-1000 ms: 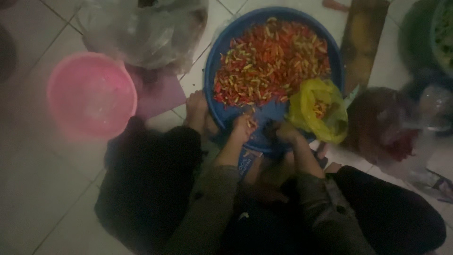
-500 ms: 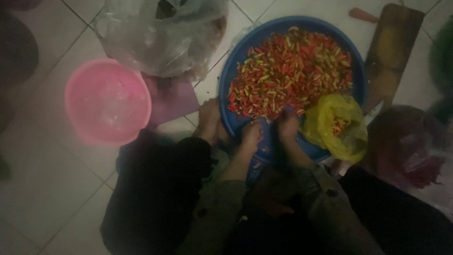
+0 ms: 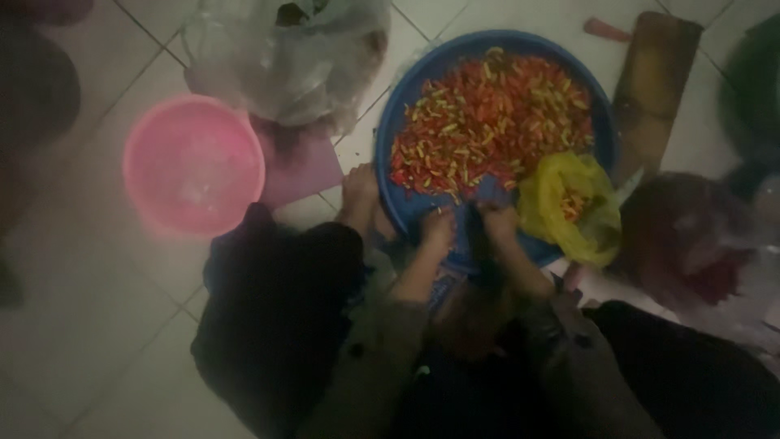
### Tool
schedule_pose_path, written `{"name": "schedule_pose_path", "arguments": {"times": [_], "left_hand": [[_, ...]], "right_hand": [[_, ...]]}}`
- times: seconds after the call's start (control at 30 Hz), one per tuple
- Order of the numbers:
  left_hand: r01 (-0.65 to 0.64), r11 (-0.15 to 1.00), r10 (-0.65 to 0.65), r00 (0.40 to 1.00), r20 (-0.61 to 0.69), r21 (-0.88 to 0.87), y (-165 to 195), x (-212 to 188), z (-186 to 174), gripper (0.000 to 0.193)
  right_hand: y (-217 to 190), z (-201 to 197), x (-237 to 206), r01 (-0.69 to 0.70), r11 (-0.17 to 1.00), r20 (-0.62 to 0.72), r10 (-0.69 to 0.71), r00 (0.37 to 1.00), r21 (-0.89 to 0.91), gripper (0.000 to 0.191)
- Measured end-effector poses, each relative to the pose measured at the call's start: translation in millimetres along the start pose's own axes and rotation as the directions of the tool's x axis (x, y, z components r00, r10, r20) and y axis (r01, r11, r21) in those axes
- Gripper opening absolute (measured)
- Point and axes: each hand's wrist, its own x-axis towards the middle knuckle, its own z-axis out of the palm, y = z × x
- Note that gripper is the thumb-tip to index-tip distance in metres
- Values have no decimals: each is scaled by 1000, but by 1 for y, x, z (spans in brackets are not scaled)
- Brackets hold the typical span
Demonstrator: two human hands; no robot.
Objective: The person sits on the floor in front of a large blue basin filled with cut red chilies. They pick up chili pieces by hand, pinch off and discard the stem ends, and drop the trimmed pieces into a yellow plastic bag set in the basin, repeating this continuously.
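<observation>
- Nearest the camera: two sleeved forearms reach forward over the person's dark lap toward the floor.
- Left hand (image 3: 439, 228): rests at the near rim of the blue basin (image 3: 390, 138), at the edge of the chilli pile. Grip state cannot be told; the fingers are curled and blurred.
- Right hand (image 3: 497, 221): just beside the left hand, at the same near rim. Grip state cannot be told either.
- Chillies (image 3: 496, 114): a red, green and yellow heap filling the basin's middle and far part.
- Yellow bag (image 3: 569, 207): lies on the basin's near right rim, just beside the right hand; a few chillies show inside.
- Bare foot (image 3: 359, 191): touches the basin's left side.
- Pink bowl (image 3: 193, 162): on the tiled floor, left, well apart from the basin.
- Clear bag (image 3: 284, 53): beyond the bowl, far left.
- Wooden board (image 3: 654, 89): far right, beside the basin.
</observation>
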Motion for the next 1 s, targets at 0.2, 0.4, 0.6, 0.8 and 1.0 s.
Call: {"name": "schedule_pose_path", "arguments": {"times": [0.2, 0.4, 0.6, 0.8, 1.0], "left_hand": [[-61, 989, 105, 929, 356, -132, -3, 3, 4, 20], [-106, 988, 60, 929, 365, 109, -10, 0, -2, 18], [-338, 871, 226, 920, 322, 356, -12, 8, -4, 27], [-100, 956, -62, 853, 519, 277, -17, 11, -9, 26], [103, 994, -74, 812, 579, -18, -6, 16, -7, 27]], "right_hand": [[-7, 0, -20, -457, 526, 463, 129, 877, 718, 16], [-1, -5, -35, -356, 667, 364, 134, 922, 655, 18], [17, -10, -41, -458, 520, 384, 251, 889, 721, 18], [34, -25, -30, -665, 489, 641, 248, 726, 564, 40], [35, -35, -3, -3, 988, 493, 79, 867, -152, 33]]}}
